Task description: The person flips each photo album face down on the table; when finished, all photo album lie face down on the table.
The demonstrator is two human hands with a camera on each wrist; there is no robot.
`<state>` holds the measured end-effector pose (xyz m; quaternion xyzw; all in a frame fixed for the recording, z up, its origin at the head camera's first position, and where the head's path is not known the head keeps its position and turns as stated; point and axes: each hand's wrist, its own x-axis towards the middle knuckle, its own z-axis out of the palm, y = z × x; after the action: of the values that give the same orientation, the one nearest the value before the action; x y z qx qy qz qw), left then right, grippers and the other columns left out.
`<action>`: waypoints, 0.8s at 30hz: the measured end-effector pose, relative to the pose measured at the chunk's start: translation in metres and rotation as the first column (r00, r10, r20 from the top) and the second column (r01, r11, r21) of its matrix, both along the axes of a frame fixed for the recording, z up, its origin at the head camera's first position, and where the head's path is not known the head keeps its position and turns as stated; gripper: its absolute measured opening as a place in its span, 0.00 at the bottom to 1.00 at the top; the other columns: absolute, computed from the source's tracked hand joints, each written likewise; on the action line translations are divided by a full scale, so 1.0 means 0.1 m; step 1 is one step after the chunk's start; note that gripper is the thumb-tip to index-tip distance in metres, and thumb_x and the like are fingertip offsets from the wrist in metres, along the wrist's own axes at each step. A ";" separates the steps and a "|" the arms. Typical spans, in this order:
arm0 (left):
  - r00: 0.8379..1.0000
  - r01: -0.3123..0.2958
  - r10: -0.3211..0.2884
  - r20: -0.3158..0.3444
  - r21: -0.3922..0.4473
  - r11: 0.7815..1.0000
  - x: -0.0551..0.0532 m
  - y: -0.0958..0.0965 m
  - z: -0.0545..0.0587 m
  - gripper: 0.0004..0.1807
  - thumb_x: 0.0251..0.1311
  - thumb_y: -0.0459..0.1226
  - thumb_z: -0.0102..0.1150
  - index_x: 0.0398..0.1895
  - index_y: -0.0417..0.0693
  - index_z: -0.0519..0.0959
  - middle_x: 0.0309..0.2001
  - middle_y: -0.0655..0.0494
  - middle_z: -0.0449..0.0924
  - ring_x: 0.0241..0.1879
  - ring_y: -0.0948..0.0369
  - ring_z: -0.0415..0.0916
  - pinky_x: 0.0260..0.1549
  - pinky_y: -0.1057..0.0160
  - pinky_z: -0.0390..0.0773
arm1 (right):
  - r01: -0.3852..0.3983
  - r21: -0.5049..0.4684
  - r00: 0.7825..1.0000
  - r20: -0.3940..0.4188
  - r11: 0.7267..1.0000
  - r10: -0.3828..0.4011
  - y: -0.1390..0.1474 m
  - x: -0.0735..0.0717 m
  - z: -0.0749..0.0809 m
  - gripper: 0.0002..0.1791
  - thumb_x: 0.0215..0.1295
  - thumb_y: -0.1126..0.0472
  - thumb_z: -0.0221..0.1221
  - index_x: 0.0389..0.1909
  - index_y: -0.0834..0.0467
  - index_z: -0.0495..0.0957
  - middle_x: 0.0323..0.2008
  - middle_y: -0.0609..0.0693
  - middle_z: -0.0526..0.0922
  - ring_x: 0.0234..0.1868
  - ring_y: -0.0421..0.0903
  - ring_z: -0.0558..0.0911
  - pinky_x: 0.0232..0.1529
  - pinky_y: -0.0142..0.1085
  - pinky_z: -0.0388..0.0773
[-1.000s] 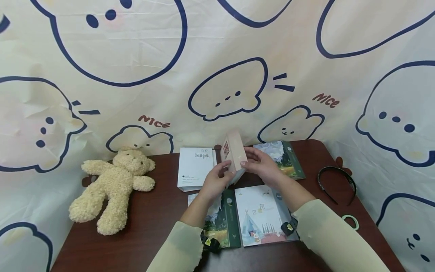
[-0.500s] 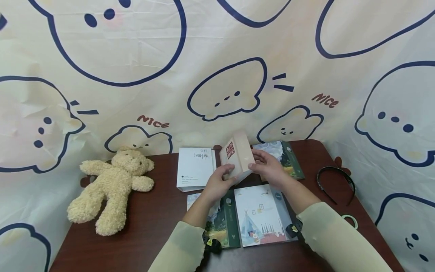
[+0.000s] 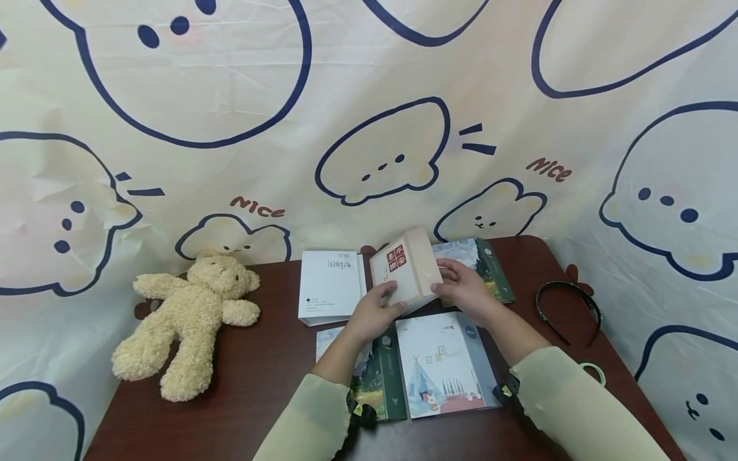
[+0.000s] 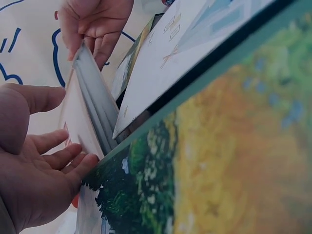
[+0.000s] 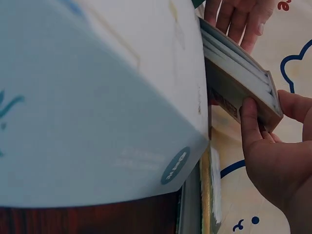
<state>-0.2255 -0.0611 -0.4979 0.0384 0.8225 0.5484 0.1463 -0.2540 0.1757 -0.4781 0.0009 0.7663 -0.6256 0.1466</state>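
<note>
A thick cream book point(image 3: 405, 269) with a red square print is held tilted above the back of the table. My right hand point(image 3: 466, 291) pinches its right end, thumb on one side and fingers on the other, as the right wrist view shows. On the book's left, my left hand point(image 3: 371, 314) touches the cover with extended fingers point(image 4: 56, 153), its thumb spread apart. The page edges point(image 4: 95, 92) face down toward the wrist cameras. Left of it lies a white book point(image 3: 330, 285); a green-spined landscape book point(image 3: 492, 269) is partly hidden behind my right hand.
Nearer me lie another green landscape book point(image 3: 386, 378), partly under my left forearm, and a white-and-blue tent-picture book point(image 3: 444, 365). A teddy bear point(image 3: 196, 320) lies at left. On the right are a black headband point(image 3: 567, 310) and a pale green ring point(image 3: 594, 371), partly behind my sleeve.
The cream book has turned so its red-printed cover faces me more and leans right. My right hand has shifted right with it; my left fingers have moved onto the cover.
</note>
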 end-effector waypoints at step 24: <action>1.000 -0.002 0.005 0.024 -0.119 0.993 -0.04 -0.03 0.01 0.34 0.69 0.47 0.62 0.76 0.46 0.70 0.74 0.47 0.70 0.73 0.44 0.66 0.69 0.42 0.69 | -0.115 0.417 0.993 0.020 0.901 0.118 0.02 -0.12 -0.15 0.37 0.71 0.56 0.64 0.77 0.62 0.63 0.66 0.61 0.76 0.62 0.57 0.77 0.65 0.55 0.74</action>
<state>-0.2298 -0.0645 -0.4969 0.0217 0.8520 0.4989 0.1571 -0.2664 0.1772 -0.4927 -0.0153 0.8813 -0.4374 0.1781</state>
